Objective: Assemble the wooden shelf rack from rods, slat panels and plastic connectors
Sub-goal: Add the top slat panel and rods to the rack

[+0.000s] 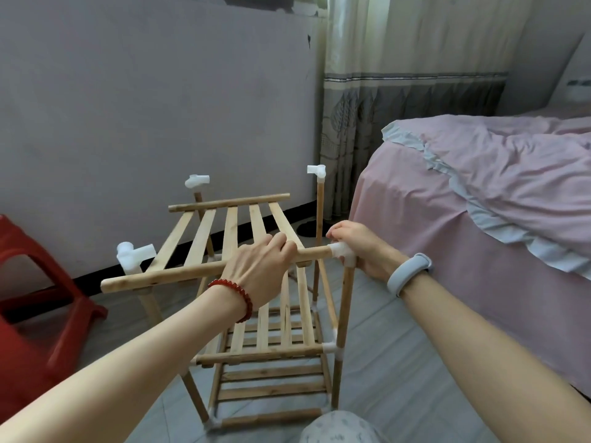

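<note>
Grey tiled floor (399, 362); rack (271, 356) beside pink bed (479, 193), grey wall (128, 107) behind. Left hand (259, 270) grips slat panel (230, 238) rod; right hand (361, 251) grips corner connector (343, 252).

grey tiled floor (399, 362) | wooden shelf rack (271, 353) standing centre | red plastic stool (38, 302) left | pink-sheeted bed (463, 225) right

We see a half-built rack of pale wooden rods (342, 314) and white plastic connectors (343, 252), standing upright on the floor. Two wooden slat shelves (271, 343) sit fitted low down. A top slat panel (230, 231) lies tilted (its near rod entering the right-front connector); three other corner connectors (132, 254) stand unfilled.
</note>
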### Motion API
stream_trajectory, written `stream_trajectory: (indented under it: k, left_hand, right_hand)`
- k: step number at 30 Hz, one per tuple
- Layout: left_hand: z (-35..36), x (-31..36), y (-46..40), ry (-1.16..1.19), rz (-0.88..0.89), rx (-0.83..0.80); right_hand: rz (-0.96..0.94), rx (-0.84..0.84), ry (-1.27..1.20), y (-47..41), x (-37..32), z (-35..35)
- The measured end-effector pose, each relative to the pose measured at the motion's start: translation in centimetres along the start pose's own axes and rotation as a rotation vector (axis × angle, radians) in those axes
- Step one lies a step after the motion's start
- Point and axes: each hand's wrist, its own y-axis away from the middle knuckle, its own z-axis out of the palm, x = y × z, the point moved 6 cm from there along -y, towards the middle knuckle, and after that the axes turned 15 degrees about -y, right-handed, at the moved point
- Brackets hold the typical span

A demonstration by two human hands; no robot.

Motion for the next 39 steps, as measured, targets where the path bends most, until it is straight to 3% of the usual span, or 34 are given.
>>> stream_trajectory:
  k: [2,5,14,23,30,39]
  left_hand:
    - [0.2,0.4,-0.2,0.027,-0.005,-0.068]
    - [0.8,0.6,-0.8,0.093,0.002,-0.182]
    - [1.5,0.3,-2.1,0.097,0.063,-0.296]
    - [1.1,0.1,-2.8,0.07,0.15,-0.478]
    - [0.7,0.3,-3.3,0.049,0.099,-0.417]
    - [1.4,0.7,-3.7,0.045,0.102,-0.38]
  right_hand:
    - [0.082,-0.069,-0.197,0.3,0.2,-0.2]
    - [0.09,-0.038,-0.236,0.2,0.3,-0.4]
    - [-0.026,0.054,0.022,-0.9,-0.3,-0.6]
    - [-0.058,0.02,0.099,-1.1,-0.1,-0.4]
    - [0.013,0.042,-0.084,-1.3,0.4,-0.7]
    - [-0.03,0.107,-0.016,-1.4,0.4,-0.6]
